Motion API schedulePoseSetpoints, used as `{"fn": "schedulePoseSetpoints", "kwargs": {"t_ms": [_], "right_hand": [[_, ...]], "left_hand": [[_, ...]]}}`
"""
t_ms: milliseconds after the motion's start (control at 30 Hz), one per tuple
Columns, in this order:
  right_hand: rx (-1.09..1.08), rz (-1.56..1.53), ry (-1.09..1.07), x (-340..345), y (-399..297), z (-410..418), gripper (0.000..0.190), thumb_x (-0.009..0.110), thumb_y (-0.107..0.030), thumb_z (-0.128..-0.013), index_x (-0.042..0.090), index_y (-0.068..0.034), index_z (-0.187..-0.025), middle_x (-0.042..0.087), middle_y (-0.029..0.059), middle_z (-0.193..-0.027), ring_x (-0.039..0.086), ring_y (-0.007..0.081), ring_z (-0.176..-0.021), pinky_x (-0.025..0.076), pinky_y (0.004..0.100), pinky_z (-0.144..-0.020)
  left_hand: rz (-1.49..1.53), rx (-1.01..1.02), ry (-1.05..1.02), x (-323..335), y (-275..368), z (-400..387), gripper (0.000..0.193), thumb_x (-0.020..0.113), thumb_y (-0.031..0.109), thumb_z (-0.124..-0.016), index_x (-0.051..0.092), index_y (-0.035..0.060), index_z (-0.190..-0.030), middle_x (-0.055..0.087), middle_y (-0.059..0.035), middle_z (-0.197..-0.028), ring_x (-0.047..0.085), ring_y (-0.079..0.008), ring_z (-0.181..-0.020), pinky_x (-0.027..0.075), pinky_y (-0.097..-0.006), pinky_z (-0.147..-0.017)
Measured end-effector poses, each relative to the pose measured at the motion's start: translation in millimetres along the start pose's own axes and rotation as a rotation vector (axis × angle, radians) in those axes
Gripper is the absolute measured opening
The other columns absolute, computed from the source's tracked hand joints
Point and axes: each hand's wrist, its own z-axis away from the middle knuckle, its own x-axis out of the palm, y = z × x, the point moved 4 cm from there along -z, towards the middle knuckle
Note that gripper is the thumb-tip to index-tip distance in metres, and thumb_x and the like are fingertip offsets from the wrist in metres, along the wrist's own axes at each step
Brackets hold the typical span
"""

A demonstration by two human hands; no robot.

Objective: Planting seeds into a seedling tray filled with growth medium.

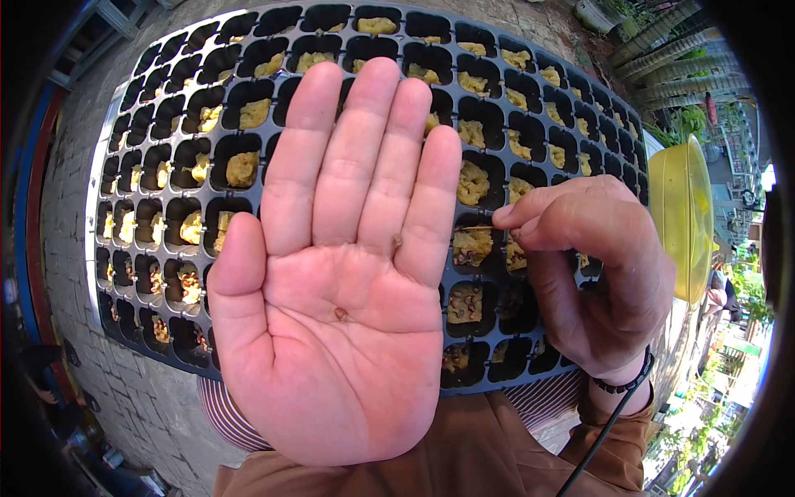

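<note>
My left hand [348, 292] lies flat, palm up, above a black plastic seedling tray [211, 140]. One small brown seed [340, 314] rests in the palm, and another brown speck [397, 240], likely a seed, sits at the base of the fingers. At the right, my right hand [602, 261] pinches a thin wooden stick [475, 228] between thumb and fingers. The stick's tip reaches over a cell with a yellowish sponge plug [473, 244]. Brown seeds [464, 301] dot the plug in the cell below. My left hand hides the tray's middle.
Many tray cells hold yellowish plugs; nearer rows at left also bear brown seeds [189, 284]. A yellow translucent plastic bowl [680, 217] stands beyond the tray's right edge. A black cord [602, 435] runs near my right wrist. Paving [68, 205] and potted plants [689, 118] surround the tray.
</note>
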Motion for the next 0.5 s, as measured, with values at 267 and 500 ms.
{"fn": "schedulePoseSetpoints", "kwargs": {"t_ms": [267, 500], "right_hand": [[0.035, -0.109, 0.021, 2.6, -0.2, 3.5, 0.025, 0.061, 0.016, -0.081, 0.059, -0.001, -0.099, 0.065, 0.0100, -0.087, 0.068, 0.0243, -0.081, 0.052, 0.0338, -0.075], [-0.042, -0.055, 0.038, 5.9, 0.6, 5.1, 0.027, 0.061, 0.016, -0.079, 0.061, -0.001, -0.100, 0.066, 0.0102, -0.086, 0.069, 0.0241, -0.079, 0.052, 0.0342, -0.073]], "left_hand": [[0.578, 0.276, 0.683, 42.8, -14.4, -13.5, 0.064, 0.021, 0.019, -0.107, -0.007, -0.0046, -0.159, -0.011, -0.0255, -0.167, -0.014, -0.0373, -0.155, -0.008, -0.0491, -0.129], [-0.033, -0.003, -0.001, 1.3, 0.3, -1.9, 0.064, 0.021, 0.019, -0.106, -0.007, -0.0036, -0.160, -0.012, -0.0245, -0.168, -0.014, -0.0364, -0.155, -0.007, -0.0486, -0.130]]}}
